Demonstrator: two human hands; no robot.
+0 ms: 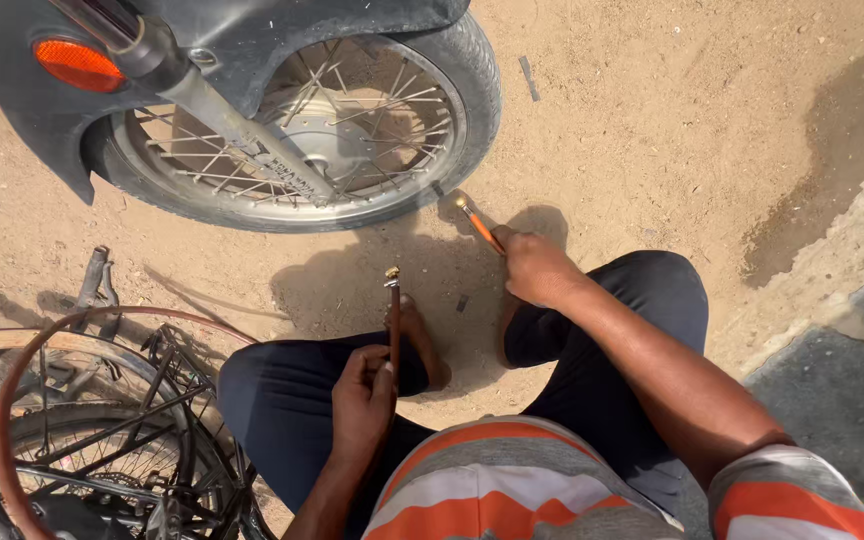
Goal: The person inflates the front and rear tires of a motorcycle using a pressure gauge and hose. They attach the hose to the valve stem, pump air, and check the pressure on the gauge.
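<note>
At lower left a bicycle [102,440] is cut off by the frame. My left hand [362,395] is closed round a hose [394,325], brass tip up and ready, lower centre. Above, the motorcycle wheel [302,120] is half hidden by its fender. My right hand [537,268] grips an orange tool [480,225], aimed at the tyre's edge; its tip is hard to make out.

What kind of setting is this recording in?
Probably an outdoor roadside tyre-repair spot: bare sandy ground, a motorcycle wheel, a bicycle, and the person's left hand holding an air hose, right hand a small tool.
</note>
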